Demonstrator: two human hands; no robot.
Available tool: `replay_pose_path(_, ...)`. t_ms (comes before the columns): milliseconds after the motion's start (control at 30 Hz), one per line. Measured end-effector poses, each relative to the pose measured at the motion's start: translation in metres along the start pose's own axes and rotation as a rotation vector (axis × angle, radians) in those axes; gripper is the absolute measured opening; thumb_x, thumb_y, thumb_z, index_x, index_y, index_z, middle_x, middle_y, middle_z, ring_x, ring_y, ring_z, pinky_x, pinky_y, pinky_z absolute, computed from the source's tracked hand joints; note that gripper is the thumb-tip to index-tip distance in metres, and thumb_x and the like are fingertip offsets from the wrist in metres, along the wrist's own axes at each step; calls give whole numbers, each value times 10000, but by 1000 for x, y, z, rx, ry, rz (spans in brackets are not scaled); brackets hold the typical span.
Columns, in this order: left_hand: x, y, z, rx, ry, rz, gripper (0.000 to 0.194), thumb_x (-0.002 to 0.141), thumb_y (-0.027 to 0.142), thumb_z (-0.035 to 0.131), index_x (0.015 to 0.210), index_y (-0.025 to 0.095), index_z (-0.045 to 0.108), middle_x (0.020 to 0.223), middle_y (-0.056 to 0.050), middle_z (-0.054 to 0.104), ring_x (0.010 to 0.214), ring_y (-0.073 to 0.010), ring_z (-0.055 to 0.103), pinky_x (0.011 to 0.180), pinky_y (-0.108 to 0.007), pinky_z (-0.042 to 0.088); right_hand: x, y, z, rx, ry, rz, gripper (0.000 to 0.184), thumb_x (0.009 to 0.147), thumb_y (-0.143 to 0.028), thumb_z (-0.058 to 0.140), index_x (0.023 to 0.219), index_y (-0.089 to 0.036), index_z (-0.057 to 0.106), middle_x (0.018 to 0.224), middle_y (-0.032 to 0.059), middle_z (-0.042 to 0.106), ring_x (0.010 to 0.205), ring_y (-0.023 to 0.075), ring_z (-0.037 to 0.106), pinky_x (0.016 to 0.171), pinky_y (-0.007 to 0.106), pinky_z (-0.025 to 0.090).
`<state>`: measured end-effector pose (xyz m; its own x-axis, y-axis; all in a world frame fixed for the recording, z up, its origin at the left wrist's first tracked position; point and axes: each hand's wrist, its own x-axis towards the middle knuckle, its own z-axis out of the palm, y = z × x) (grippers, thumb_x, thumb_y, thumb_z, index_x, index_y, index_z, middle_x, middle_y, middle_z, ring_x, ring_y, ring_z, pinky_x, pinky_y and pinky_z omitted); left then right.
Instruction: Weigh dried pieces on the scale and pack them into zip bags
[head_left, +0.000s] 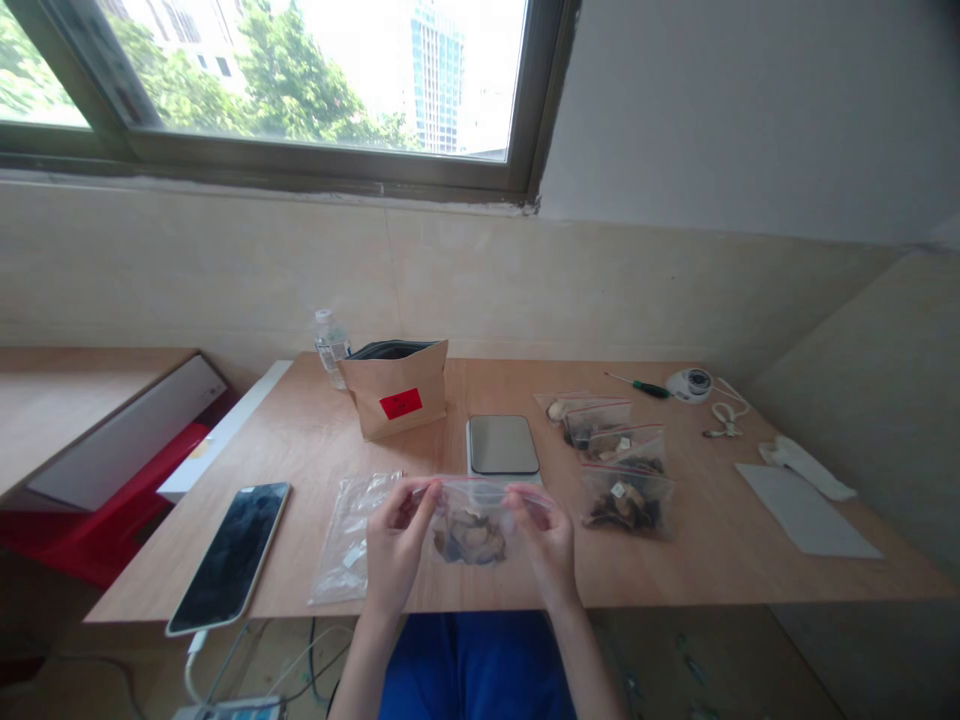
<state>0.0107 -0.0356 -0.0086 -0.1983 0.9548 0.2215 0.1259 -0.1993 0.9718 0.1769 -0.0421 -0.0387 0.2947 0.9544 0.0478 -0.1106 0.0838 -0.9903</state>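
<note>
Under the window at the table, both hands pinch a zip bag.

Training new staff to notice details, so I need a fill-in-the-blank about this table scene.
A flat clear plastic bag lies to the ____ of the clear zip bag of dried brown pieces held by the left hand and right hand.
The black-screened smartphone on the light wooden table has a white ____ plugged into its end.
The brown paper bag carries a ____ label.

Missing words: left; cable; red.
</note>
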Motion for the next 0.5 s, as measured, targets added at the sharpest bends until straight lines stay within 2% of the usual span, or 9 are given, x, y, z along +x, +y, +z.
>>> replay_pose_path(133, 0, 0, 0, -8, 3, 5, 179, 813, 345, 608, 789, 170, 642, 645, 16, 625, 609, -111, 590, 567, -175, 447, 0, 2, 0, 19, 11, -8, 229, 702, -397, 712, 797, -189, 692, 766, 30, 679, 713, 169, 637, 582, 240, 519)
replay_pose_path(267, 2, 2, 1, -28, -54, 7, 189, 827, 342, 592, 771, 166, 632, 655, 10, 630, 637, -114, 599, 604, -181, 459, 0, -1, 1, 25, 61, -67, 189, 717, -377, 704, 743, -190, 689, 730, 16, 666, 712, 159, 632, 647, 252, 520)
replay_pose_path(500, 3, 0, 0, -35, -105, 3, 185, 823, 342, 597, 821, 171, 667, 704, -1, 655, 667, -119, 613, 616, -183, 470, 2, -4, 0, 7, 24, -47, 199, 719, -382, 700, 778, -193, 697, 737, 20, 692, 698, 164, 645, 647, 259, 525)
